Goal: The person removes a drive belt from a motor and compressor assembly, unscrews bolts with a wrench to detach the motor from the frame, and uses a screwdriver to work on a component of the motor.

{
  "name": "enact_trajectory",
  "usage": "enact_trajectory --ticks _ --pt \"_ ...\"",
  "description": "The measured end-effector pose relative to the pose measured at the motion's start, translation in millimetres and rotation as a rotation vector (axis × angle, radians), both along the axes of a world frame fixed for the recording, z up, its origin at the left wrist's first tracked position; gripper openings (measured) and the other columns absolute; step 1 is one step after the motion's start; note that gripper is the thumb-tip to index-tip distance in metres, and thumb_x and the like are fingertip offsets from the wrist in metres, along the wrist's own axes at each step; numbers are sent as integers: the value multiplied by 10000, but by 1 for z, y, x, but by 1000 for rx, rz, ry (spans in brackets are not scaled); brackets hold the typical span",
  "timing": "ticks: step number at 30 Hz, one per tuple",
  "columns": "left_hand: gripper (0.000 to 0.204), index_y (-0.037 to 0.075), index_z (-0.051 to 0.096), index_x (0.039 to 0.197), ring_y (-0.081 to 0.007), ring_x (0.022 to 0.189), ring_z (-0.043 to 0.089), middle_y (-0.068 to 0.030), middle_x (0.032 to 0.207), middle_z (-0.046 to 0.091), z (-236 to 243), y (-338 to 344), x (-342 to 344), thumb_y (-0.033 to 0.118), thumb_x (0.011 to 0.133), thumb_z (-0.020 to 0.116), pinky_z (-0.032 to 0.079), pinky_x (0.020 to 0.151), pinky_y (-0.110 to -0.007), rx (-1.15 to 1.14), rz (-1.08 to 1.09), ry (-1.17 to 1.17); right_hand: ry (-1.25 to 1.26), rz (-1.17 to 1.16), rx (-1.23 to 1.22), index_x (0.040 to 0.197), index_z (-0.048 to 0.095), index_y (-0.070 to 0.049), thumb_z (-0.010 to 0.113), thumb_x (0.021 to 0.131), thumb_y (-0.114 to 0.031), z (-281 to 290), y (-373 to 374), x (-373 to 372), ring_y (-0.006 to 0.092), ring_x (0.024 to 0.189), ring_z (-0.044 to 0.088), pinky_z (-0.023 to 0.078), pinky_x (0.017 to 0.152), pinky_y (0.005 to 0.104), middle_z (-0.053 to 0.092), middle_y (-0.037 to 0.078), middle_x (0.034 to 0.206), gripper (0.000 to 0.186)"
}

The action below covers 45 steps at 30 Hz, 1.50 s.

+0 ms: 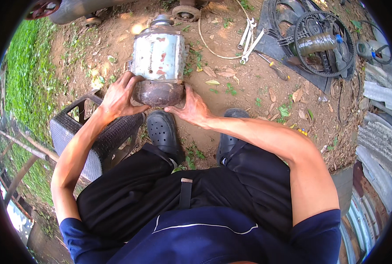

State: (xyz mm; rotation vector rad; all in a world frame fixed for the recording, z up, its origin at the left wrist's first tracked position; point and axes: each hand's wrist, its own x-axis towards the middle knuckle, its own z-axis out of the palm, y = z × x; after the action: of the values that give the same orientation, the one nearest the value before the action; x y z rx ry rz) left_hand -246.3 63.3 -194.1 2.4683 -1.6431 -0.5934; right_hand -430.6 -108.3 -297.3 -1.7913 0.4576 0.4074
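An electric motor lies on the dirt ahead of my feet, its light blue-grey paint worn through to rust. Its shaft end with a grey pulley points away from me. At the near end is a rounded, rusty brown end cover. My left hand wraps round the cover's left side, thumb along its lower edge. On the opposite side my right hand grips it, thumb underneath and fingers partly hidden behind. Whether the cover is loose from the body, I cannot tell.
A dark woven-pattern plastic stool lies tipped at left. Several wrenches, a cable loop and a screwdriver lie right of the motor. Beyond are a black fan shroud and a plastic bottle. Corrugated sheets line the right edge.
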Motion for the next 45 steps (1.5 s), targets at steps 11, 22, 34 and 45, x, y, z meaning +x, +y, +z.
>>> enact_trajectory --ticks 11,22,34,45 --pt "789 36 495 1227 -348 987 592 -149 1049 519 0 -10 -17 422 634 845 524 826 -436 97 63 -109 -43 87 -130 1424 233 82 718 756 -609 -13 -13 3 464 1154 543 459 986 501 526 325 1247 1076" --pt "741 10 517 1175 -338 974 615 -142 1036 535 0 -2 -21 457 665 817 549 774 -418 91 51 -168 13 259 -136 1369 347 69 792 647 -629 -16 -41 19 431 1169 542 462 999 475 522 296 1273 1098" --pt "714 62 530 1206 -321 1024 610 -121 1115 554 9 5 -3 422 660 816 544 830 -402 18 -48 -119 -29 423 -296 1138 512 131 742 599 -751 4 -33 32 415 898 673 565 803 458 655 298 947 1059" --pt "753 38 519 1184 -393 970 603 -166 1103 527 3 3 -22 409 621 854 536 784 -467 -23 132 -100 -51 493 -488 909 633 106 588 842 -645 20 -45 23 408 750 690 569 653 480 668 263 765 755"
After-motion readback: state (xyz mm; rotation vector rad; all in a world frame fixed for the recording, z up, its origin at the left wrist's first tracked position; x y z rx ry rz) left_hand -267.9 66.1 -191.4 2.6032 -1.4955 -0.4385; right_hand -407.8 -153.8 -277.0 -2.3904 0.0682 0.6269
